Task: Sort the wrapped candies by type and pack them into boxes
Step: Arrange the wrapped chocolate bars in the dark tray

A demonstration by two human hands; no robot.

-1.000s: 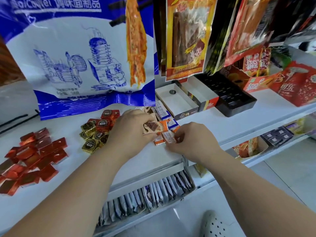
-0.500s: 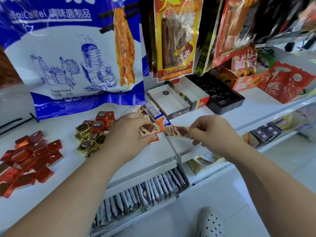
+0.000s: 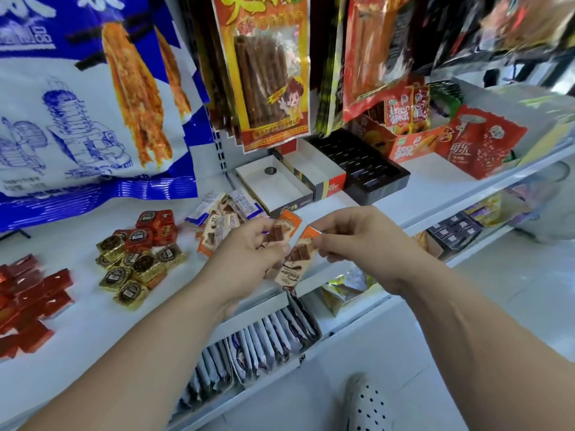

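My left hand (image 3: pixel 249 256) grips a small stack of orange-and-cream chocolate bar candies (image 3: pixel 281 233) above the shelf's front edge. My right hand (image 3: pixel 361 241) pinches the orange end of one more such bar (image 3: pixel 295 262), which hangs down and touches the left hand's stack. Behind the hands lies a loose pile of the same bars (image 3: pixel 222 213). Round gold and red foil candies (image 3: pixel 140 259) sit to the left, flat red wrapped candies (image 3: pixel 28 303) at the far left. Two open empty boxes (image 3: pixel 277 185) and a black insert tray (image 3: pixel 361 166) stand behind.
All of this rests on a white shelf (image 3: pixel 93 331). A large blue-and-white snack bag (image 3: pixel 87 104) and hanging snack packs (image 3: pixel 267 70) crowd the back. Red cartons (image 3: pixel 476 147) stand at the right. A lower shelf holds rows of sachets (image 3: pixel 258 346). My shoe (image 3: pixel 367 405) shows below.
My right hand picked a bar off the shelf, lifted it and brought it beside the stack in my left hand. The view shifted right and closer.
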